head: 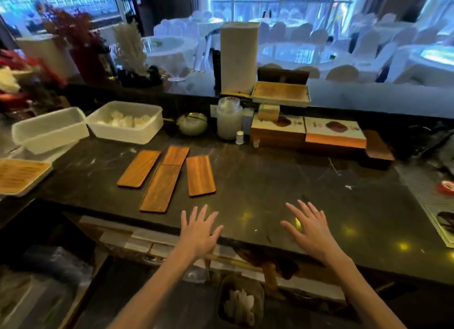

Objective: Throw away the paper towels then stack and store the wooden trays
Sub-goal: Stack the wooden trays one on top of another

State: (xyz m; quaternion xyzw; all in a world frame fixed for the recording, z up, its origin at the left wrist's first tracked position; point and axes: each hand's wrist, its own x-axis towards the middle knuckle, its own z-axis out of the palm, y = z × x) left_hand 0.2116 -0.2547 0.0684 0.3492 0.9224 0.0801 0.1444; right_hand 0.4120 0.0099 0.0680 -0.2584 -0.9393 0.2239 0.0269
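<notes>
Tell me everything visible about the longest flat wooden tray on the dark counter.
The longest flat wooden tray is a narrow, rounded-corner rectangular board of orange-brown wood with lengthwise grain. It lies flat and empty on the dark marble counter, angled slightly, its near end close to the counter's front edge. Its far end meets or slightly overlaps a shorter wooden tray; two more shorter trays lie on either side, apart from it. Neither hand touches it; the open left hand is the nearer one.

I see my left hand and right hand spread flat and empty at the near edge of the dark counter. 4 wooden trays lie flat past my left hand. A bin below holds white paper.
</notes>
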